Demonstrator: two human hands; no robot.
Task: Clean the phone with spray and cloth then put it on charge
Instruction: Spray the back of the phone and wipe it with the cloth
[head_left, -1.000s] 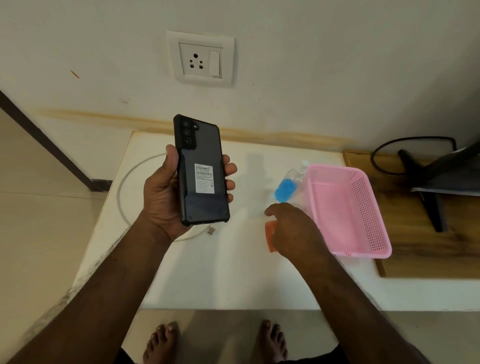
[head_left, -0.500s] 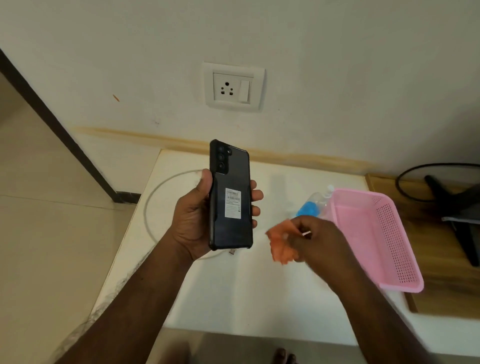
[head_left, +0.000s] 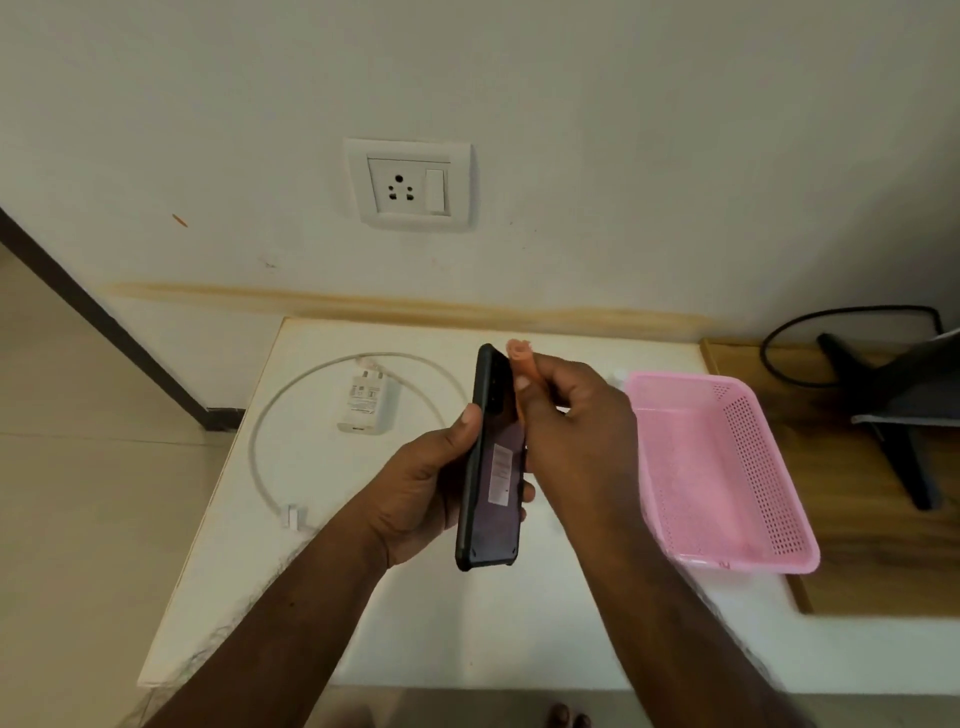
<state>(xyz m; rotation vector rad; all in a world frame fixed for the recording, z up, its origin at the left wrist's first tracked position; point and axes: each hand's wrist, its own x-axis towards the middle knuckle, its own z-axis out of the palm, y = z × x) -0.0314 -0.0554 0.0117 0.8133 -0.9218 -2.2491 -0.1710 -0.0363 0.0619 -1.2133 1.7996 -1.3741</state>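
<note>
My left hand (head_left: 423, 486) grips a black phone (head_left: 491, 467) upright above the white table, its back with a white sticker turned toward my right hand. My right hand (head_left: 574, 436) holds a small orange cloth (head_left: 522, 364) against the phone's upper back. Only the white cap of the spray bottle (head_left: 618, 375) shows behind my right hand, by the pink basket. A white charger plug (head_left: 366, 402) lies at the table's back left, inside the loop of its white cable (head_left: 270, 431). A white wall socket (head_left: 410, 184) is above the table.
A pink perforated basket (head_left: 727, 467) stands on the white table (head_left: 457, 623) to the right of my hands. Further right, a wooden surface (head_left: 857, 545) carries a black stand and a black cable. The floor drops away at left. Toes show at the bottom edge.
My right hand lifted the orange cloth from the table and brought it against the phone's back. My left hand turned the phone edge-on. The view shifted, uncovering the charger plug.
</note>
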